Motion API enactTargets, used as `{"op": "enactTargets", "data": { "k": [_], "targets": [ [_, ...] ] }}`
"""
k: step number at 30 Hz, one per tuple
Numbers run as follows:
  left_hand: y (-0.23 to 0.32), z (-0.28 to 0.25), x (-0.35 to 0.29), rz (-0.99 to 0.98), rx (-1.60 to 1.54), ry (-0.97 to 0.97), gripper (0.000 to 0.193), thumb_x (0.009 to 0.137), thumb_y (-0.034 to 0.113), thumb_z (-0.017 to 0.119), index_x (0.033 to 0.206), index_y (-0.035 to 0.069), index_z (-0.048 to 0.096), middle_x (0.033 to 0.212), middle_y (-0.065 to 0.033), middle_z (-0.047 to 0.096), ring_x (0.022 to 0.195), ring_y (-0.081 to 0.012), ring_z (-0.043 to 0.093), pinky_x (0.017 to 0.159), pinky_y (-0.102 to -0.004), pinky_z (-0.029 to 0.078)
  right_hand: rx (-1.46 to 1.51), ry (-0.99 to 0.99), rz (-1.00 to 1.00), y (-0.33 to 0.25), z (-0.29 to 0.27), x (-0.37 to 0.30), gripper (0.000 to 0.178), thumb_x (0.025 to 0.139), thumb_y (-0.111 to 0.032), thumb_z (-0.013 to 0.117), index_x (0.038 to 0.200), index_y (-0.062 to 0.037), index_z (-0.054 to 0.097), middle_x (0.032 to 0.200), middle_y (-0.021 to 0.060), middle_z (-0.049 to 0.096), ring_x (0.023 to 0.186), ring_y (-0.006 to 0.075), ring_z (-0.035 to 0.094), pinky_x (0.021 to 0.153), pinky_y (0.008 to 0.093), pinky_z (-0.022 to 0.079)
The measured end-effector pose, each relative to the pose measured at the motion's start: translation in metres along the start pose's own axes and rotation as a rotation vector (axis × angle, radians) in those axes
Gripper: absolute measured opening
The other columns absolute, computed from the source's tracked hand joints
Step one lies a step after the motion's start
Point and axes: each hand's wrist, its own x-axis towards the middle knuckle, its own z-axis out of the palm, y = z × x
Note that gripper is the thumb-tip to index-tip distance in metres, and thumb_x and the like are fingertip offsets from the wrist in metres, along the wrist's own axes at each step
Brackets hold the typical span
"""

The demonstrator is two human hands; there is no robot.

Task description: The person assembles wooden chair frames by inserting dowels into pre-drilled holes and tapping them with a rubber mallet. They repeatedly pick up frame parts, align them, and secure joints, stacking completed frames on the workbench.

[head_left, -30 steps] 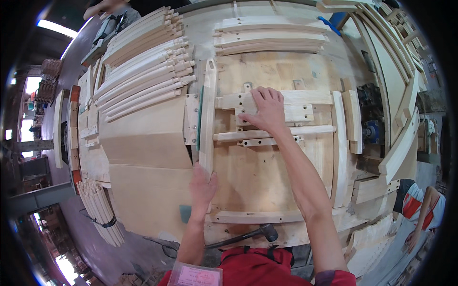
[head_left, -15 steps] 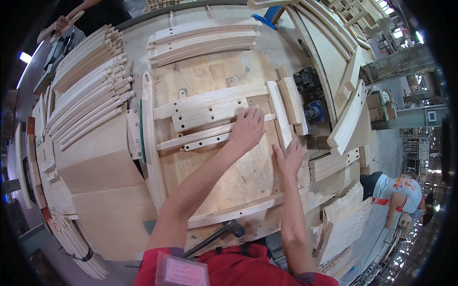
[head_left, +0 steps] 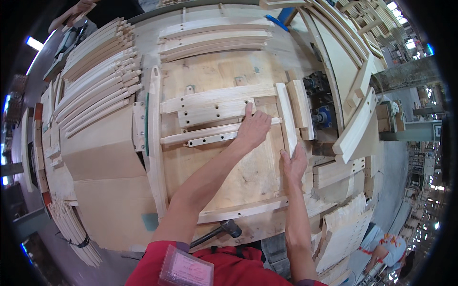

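Pale wooden bars lie on a plywood board (head_left: 229,176) like a frame. My left hand (head_left: 256,129) is closed over the right end of a narrow wooden rail (head_left: 200,136), its index finger stretched up to a wider slat. Beyond the rail lies a broad drilled slat (head_left: 205,112); a short drilled strip (head_left: 205,140) sits just on the near side. With thumb and fingers on either side, my right hand (head_left: 296,164) grips the lower end of the upright wooden post (head_left: 286,119). A long left post (head_left: 155,133) and a near crossbar (head_left: 245,211) bound the frame.
A black mallet (head_left: 231,228) lies before me. Stacked curved slats (head_left: 214,40) stand at the back, more slats (head_left: 95,90) at left beside cardboard (head_left: 105,200). Drilled boards (head_left: 343,233) are piled at right. Another person (head_left: 384,245) bends at lower right; another's hand shows upper left.
The whole view has shifted slightly. My left index finger has stretched out toward the broad slat, and my right hand has closed round the post's lower end.
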Motion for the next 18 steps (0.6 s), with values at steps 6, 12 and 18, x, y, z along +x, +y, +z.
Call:
{"op": "enactTargets", "data": {
  "k": [6,12,18],
  "targets": [
    [0.007,-0.006,0.003,0.003,-0.001,-0.038,0.024,0.095,0.023,0.065,0.112,0.006,0.061,0.099,-0.0069,0.062,0.112,-0.0249,0.059,0.118,-0.0664,0.019,-0.059,0.078,-0.039,0.008,0.001,-0.005,0.072,0.081,-0.030,0.080,0.136,0.0096,0.053,0.120,0.0282,0.062,0.114,0.0444,0.057,0.099,0.0493,0.046],
    [0.004,-0.013,0.001,0.017,0.066,-0.100,0.031,0.093,0.017,0.062,0.120,0.001,0.061,0.123,-0.0151,0.059,0.129,-0.0299,0.051,0.119,-0.0670,0.019,0.027,0.013,0.016,-0.002,0.005,-0.011,0.071,0.081,-0.031,0.079,0.135,0.0084,0.054,0.119,0.0277,0.063,0.111,0.0457,0.057,0.097,0.0509,0.046],
    [0.006,-0.023,-0.017,0.001,0.114,0.066,0.051,0.090,0.017,0.060,0.137,-0.004,0.056,0.156,-0.0221,0.039,0.149,-0.0386,0.031,0.119,-0.0660,0.023,0.076,-0.039,0.067,-0.011,0.004,-0.019,0.069,0.082,-0.031,0.079,0.135,0.0060,0.056,0.118,0.0286,0.062,0.109,0.0476,0.056,0.097,0.0519,0.045]
  ]
}}
